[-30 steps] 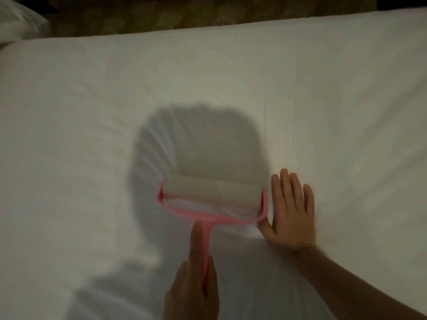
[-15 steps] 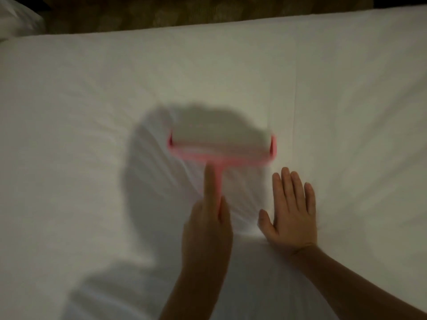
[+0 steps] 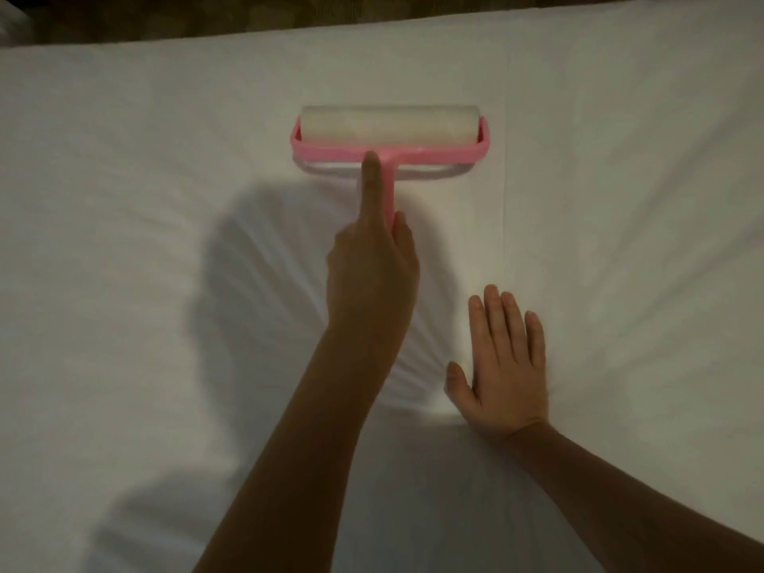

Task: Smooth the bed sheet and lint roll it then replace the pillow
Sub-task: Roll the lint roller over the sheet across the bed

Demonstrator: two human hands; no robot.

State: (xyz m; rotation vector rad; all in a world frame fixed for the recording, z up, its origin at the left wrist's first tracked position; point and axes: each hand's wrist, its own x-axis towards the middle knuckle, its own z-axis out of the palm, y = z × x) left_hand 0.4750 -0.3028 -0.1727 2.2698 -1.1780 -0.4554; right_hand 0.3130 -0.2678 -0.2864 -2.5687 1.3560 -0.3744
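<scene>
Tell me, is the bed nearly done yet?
Not yet. The white bed sheet looks mostly flat, though creases fan out around the hands. Rolling is under way: the left hand grips the pink plastic lint roller, far up the sheet, while the right hand presses flat on it. Left to do: the rest of the rolling, and the pillow, which is not on the sheet in view.

The bed sheet (image 3: pixel 124 200) is plain white, greyed where a soft shadow falls across its middle. The lint roller (image 3: pixel 390 154) has a bright pink frame and handle around a pale cream roll (image 3: pixel 388 124). Past the far edge, the floor (image 3: pixel 248 14) is dark brown with lighter blotches.
</scene>
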